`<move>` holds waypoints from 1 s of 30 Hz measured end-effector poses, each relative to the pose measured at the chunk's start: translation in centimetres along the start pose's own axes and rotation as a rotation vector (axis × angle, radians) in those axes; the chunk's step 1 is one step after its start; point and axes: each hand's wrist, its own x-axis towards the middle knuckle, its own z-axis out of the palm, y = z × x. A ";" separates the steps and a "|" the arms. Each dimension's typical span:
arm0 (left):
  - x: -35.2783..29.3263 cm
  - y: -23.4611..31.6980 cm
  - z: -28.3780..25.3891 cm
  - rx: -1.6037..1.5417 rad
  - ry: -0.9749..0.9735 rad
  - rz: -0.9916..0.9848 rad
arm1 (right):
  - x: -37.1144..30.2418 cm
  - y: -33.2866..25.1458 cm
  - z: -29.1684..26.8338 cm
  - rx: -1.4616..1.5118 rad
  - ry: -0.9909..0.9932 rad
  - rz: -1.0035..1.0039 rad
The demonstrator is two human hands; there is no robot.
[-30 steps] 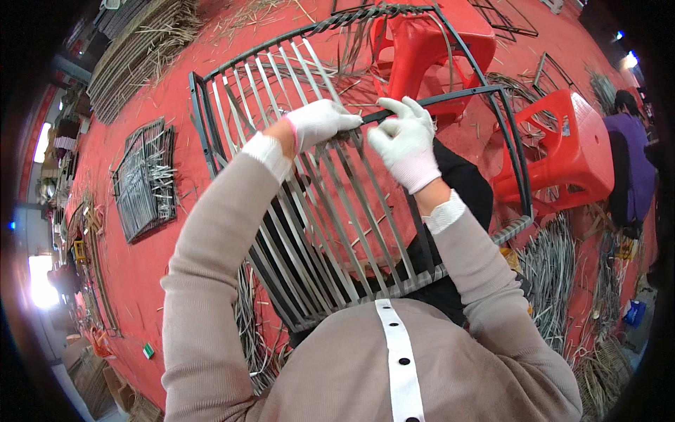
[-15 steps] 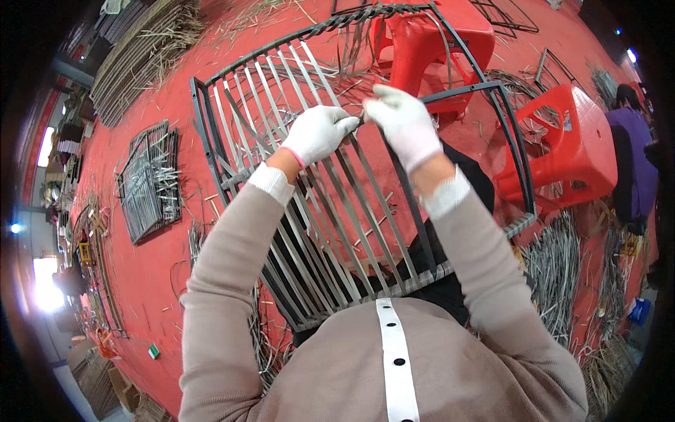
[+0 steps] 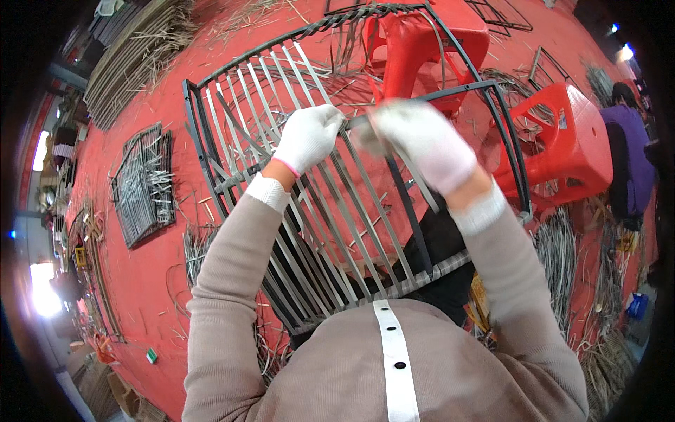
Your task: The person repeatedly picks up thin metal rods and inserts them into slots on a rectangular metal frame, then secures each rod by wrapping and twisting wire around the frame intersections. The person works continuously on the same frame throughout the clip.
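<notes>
A dark metal frame (image 3: 415, 218) with grey flat strips (image 3: 362, 197) strung across it lies over my lap. My left hand (image 3: 309, 137), in a white knitted glove, is closed at the frame's middle crossbar, thumb and fingers pinched where a strip meets it. My right hand (image 3: 425, 141), gloved the same way and smeared by motion, is beside it to the right. Its fingers are curled, and a loose strip (image 3: 419, 177) trails from under it toward my lap. The exact grip of its fingertips is blurred.
Two red plastic stools (image 3: 569, 141) stand beyond and to the right of the frame. Finished-looking strip panels (image 3: 144, 184) lie on the red floor at left. A strip bundle (image 3: 559, 260) lies at right. A person in purple (image 3: 628, 158) is at far right.
My right hand has moved right and toward me, turning over, and a loose strip now shows below it. The left hand stays at the crossbar, fingers pinched closer. The view has shifted slightly.
</notes>
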 end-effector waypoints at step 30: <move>-0.3 2.7 1.8 0.471 0.074 0.162 | -11.6 -0.8 -6.4 -0.682 0.839 -0.451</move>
